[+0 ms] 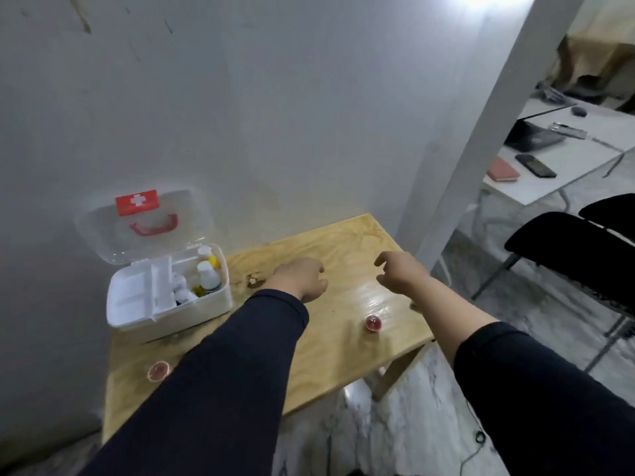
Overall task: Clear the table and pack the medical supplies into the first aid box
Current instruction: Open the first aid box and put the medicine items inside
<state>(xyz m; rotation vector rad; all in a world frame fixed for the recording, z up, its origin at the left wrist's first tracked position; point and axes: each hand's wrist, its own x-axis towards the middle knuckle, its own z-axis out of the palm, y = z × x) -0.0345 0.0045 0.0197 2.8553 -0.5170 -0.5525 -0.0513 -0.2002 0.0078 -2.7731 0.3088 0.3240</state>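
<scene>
Head view: open first aid box (137, 314) at table's (343, 355) left edge, bottles (208, 274) upright inside, lid raised. Left hand (302, 280) loosely curled, right hand (400, 273) open, both empty. Small red container (373, 323) on tabletop.

Left hand (302, 278) loosely curled, right hand (400, 273) half-open, both arms outstretched, empty

Pale grey wall (240, 115) with scuff marks behind a light wooden tabletop (343, 242). White column (481, 149) rising at right under a bright overhead light (488, 0). Marbled grey-white floor (395, 424). Beyond the column, a white desk (563, 166) carrying a laptop (531, 135), with black chairs (577, 255) alongside.
</scene>
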